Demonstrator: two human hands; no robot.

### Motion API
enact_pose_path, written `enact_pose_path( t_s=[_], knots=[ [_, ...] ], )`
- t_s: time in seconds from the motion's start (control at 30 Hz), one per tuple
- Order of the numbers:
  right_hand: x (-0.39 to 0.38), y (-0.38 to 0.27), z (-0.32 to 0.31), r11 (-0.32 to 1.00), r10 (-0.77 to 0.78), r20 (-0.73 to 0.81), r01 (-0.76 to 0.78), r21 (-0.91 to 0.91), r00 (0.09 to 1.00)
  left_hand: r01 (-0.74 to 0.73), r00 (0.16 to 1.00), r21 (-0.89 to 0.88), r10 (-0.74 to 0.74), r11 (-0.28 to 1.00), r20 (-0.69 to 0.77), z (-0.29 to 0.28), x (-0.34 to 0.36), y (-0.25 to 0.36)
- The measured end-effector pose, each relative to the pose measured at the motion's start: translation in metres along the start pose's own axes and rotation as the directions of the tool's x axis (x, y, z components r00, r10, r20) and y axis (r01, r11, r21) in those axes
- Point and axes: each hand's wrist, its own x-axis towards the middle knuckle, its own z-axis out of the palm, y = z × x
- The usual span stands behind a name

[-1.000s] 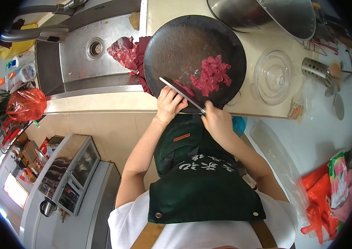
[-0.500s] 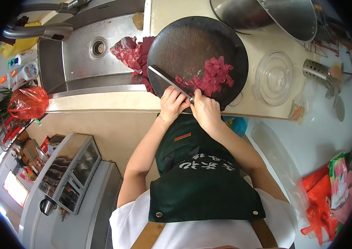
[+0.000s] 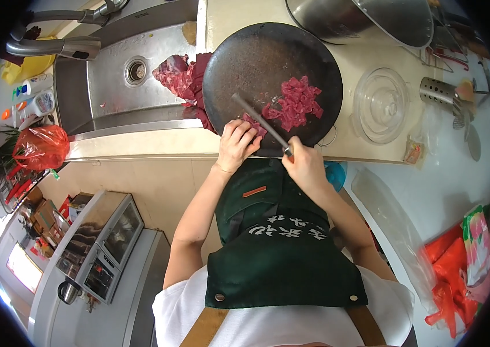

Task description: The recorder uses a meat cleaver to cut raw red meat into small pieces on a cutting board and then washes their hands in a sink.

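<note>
A round, dark cutting board (image 3: pixel 251 55) lies on the counter, its left edge over the sink's rim. My right hand (image 3: pixel 307 166) grips the handle of a knife (image 3: pixel 263 124), whose blade slants up and left across the board. To the left of the blade, my left hand (image 3: pixel 235 143) has its fingers curled down on a piece of raw red meat (image 3: pixel 252 122), partly hidden under them. A loose pile of cut meat (image 3: pixel 294 103) lies on the board right of the knife. A large chunk of meat (image 3: pixel 174 76) rests in the sink beside the board.
The steel sink (image 3: pixel 109 61) is at left with a faucet (image 3: pixel 74 47) over it. A large metal pot (image 3: pixel 331 20) stands behind the board. Right of it are a clear lid (image 3: pixel 380 105) and a perforated utensil holder (image 3: pixel 437 91). A red plastic bag (image 3: pixel 41 146) sits far left.
The knife and my right hand have moved right, away from my left hand, and the blade has shifted toward the cut pile. My left hand has stayed nearly in place.
</note>
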Motion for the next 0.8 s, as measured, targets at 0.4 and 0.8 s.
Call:
enact_pose_path(
  t_s=[0.4, 0.8],
  knots=[
    [-0.041, 0.008, -0.027, 0.970, 0.108, 0.244, -0.049, -0.236, 0.964, 0.019, 0.999, 0.028, -0.018, 0.999, -0.035, 0.002, -0.004, -0.002],
    [-0.028, 0.017, -0.004, 0.970, 0.051, 0.204, 0.000, -0.243, 0.978, 0.042, 0.998, 0.019, -0.041, 0.999, -0.045, 0.004, -0.002, 0.000]
  ],
)
